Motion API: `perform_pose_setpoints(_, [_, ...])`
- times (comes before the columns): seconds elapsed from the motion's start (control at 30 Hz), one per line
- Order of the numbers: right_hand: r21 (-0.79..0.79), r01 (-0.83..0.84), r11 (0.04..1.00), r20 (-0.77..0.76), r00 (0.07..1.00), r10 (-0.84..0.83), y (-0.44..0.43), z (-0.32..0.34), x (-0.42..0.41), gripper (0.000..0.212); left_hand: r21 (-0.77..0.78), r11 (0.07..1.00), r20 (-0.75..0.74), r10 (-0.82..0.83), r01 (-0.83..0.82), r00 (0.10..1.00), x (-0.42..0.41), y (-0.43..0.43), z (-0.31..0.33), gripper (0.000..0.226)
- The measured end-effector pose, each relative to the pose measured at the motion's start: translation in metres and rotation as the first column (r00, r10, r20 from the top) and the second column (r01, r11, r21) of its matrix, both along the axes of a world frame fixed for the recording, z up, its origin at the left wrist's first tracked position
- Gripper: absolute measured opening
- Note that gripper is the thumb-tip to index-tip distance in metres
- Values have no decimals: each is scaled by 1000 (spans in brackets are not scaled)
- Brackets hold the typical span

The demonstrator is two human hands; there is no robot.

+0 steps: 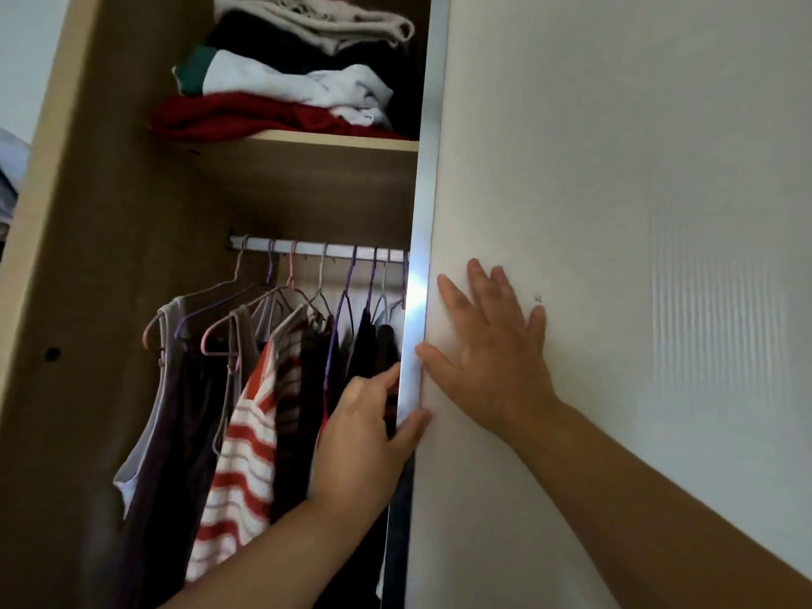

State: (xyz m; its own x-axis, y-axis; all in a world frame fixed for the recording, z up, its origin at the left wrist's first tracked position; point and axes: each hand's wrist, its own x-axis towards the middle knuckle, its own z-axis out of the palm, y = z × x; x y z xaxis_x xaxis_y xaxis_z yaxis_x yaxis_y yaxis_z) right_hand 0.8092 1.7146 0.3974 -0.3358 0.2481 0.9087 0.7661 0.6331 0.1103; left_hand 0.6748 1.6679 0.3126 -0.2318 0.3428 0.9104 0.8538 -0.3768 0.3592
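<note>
A white sliding wardrobe door (615, 191) fills the right half of the view, with a metal edge strip (422, 257) down its left side. My left hand (364, 437) grips that edge, thumb on the front and fingers curled behind it. My right hand (487, 349) presses flat on the door's face with fingers spread, just right of the strip. The wardrobe's left part stands uncovered.
Inside, clothes hang on coloured hangers from a white rail (316, 248), among them a red-and-white striped top (246, 454). A wooden shelf (334, 140) above carries a pile of folded clothes (290, 68). The wardrobe's wooden side wall (79, 301) stands at the left.
</note>
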Motion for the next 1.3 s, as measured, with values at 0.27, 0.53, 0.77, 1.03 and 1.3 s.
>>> perform_pose_setpoints(0.27, [-22, 167, 986, -75, 983, -169, 25, -4, 41, 81, -82, 994, -182, -90, 76, 979, 45, 26, 4, 53])
perform_pose_setpoints(0.53, [-103, 165, 981, -119, 977, -177, 38, -5, 98, 84, -105, 972, -187, -226, 209, 956, 94, 57, 2, 64])
perform_pose_setpoints(0.77, [-144, 164, 976, -145, 972, -185, 46, -8, 140, 83, -128, 952, -238, -302, 278, 923, 133, 78, 3, 67])
perform_pose_setpoints(1.03, [-145, 154, 977, -153, 972, -176, 60, -10, 166, 79, -111, 954, -254, -297, 277, 921, 163, 91, -3, 66])
perform_pose_setpoints(1.3, [-148, 111, 983, -153, 979, -134, 53, -14, 154, 75, -179, 956, -267, -277, 235, 923, 152, 76, -1, 72])
